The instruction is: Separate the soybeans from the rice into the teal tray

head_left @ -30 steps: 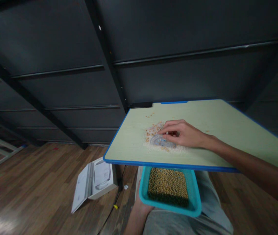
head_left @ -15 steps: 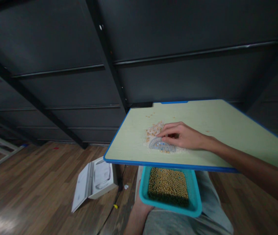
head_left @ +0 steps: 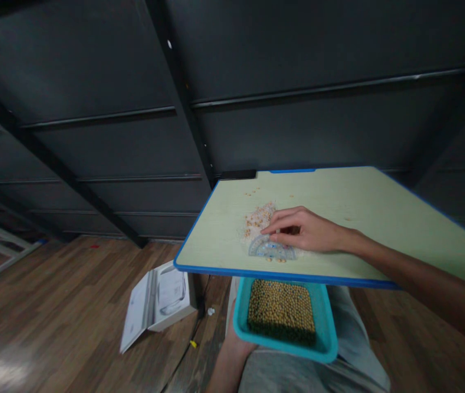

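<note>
My right hand (head_left: 312, 229) is over the table, its thumb and fingers pinched on the straight side of a clear half-round protractor (head_left: 263, 250). The protractor's curved edge faces me. Beyond it lie scattered yellow beans mixed with white grains (head_left: 259, 216), and a few loose beans (head_left: 276, 260) sit between its curve and the table's near edge. Below that edge, my left hand (head_left: 238, 345) grips the left side of a turquoise plastic basket (head_left: 327, 327); its fingers are mostly hidden under the basket. Many yellow beans (head_left: 281, 305) fill the basket's bottom.
The pale tabletop (head_left: 339, 191) has a blue rim, with a black flat object (head_left: 238, 174) at its far left corner. An opened white box (head_left: 166, 297) and a black cable (head_left: 187, 349) lie on the wooden floor. A dark panelled wall (head_left: 298, 131) rises behind.
The protractor has shifted slightly toward me with my right hand, and the few beans in front of it have moved nearer the table's edge. My left hand and the basket stay put.
</note>
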`<control>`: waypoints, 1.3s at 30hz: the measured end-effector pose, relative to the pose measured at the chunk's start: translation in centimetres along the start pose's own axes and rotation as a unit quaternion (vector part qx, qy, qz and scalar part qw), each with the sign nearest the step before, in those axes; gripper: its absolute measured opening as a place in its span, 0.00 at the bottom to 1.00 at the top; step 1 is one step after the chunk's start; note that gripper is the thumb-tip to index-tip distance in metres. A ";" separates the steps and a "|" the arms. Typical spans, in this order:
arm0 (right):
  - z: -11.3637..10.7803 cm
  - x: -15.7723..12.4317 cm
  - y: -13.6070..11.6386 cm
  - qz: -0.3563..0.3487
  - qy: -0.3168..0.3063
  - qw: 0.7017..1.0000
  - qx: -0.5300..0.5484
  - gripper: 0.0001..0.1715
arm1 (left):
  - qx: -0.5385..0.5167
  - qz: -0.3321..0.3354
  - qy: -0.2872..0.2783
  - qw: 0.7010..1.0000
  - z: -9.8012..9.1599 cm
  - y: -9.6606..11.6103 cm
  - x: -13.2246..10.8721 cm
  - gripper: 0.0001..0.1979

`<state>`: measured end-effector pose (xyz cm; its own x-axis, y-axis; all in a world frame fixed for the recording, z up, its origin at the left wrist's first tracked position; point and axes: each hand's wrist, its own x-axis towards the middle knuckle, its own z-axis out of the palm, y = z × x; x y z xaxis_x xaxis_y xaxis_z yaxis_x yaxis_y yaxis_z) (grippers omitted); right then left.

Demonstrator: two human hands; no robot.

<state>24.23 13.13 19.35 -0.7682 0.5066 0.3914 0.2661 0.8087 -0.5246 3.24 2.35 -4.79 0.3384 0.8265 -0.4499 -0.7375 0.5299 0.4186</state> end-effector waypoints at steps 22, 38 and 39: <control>0.2 0.0 -0.2 -0.009 -0.031 0.998 0.050 0.15 | 0.010 -0.023 0.054 0.998 3.2 1.0 -1.9 0.08; 0.6 0.0 0.3 -0.007 -0.004 1.000 -0.003 0.15 | 0.018 0.000 0.086 0.996 3.3 1.0 -1.9 0.01; 0.6 0.1 0.3 -0.004 0.010 1.000 -0.014 0.14 | 0.019 -0.005 0.092 0.996 3.3 0.9 -1.8 0.01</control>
<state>23.93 13.22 18.80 -0.7592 0.5052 0.4103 0.2760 0.8209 -0.5000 3.87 1.97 -1.04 0.2314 0.7740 -0.5894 -0.7103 0.5484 0.4413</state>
